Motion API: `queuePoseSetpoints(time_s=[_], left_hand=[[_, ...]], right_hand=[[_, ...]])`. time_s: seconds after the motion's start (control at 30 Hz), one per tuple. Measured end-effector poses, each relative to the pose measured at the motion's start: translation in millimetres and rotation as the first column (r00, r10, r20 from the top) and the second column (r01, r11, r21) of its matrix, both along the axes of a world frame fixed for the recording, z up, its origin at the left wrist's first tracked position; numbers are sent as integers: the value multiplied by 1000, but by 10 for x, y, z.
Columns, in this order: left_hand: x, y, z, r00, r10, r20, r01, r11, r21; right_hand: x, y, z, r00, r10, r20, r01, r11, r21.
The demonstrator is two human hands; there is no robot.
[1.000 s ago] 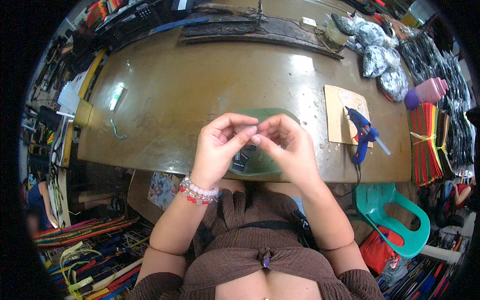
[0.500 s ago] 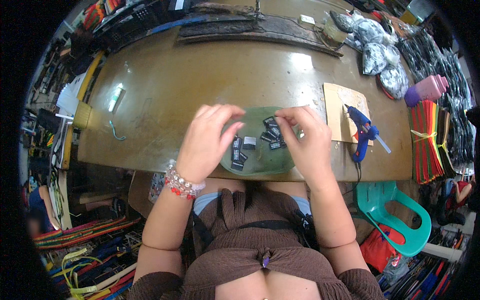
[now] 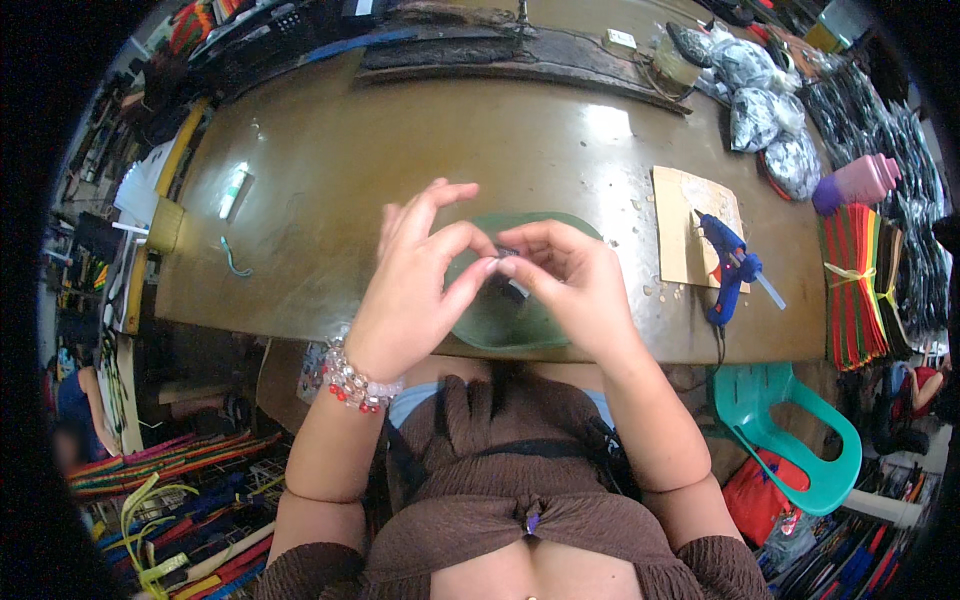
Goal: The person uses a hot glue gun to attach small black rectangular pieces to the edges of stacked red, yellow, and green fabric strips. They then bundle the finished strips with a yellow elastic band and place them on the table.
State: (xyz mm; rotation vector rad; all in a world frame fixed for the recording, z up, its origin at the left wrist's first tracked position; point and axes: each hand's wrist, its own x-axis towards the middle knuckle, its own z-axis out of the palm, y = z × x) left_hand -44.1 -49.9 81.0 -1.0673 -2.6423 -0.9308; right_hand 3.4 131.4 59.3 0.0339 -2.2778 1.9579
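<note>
Above a translucent green tray, both my hands meet at the fingertips. Between them is a small black label, mostly covered by the fingers. My left hand pinches it with thumb and index finger while its other fingers stretch away. From the other side, my right hand grips it with thumb and curled fingers. In the tray, a pale-edged dark label shows below the fingertips; the other labels there are largely hidden by my hands.
On the brown table, a blue glue gun rests on cardboard at the right. A white-green tube lies at the left. Plastic bags, a pink-purple bottle and bundled striped strips line the right. A green chair stands below.
My hands, apart over the tray before, have come together at the fingertips. A small black label is now between them, and the view of the tray's labels is more covered.
</note>
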Motion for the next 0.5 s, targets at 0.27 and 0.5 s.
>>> queuePoseSetpoints(time_s=[0.27, 0.5], left_hand=[[60, 95, -157, 631, -404, 663, -271, 685, 676], [124, 203, -282, 652, -368, 663, -344, 635, 692]], right_hand=[[-12, -24, 22, 996, 36, 87, 12, 866, -500], [23, -97, 11, 992, -96, 78, 117, 937, -329]])
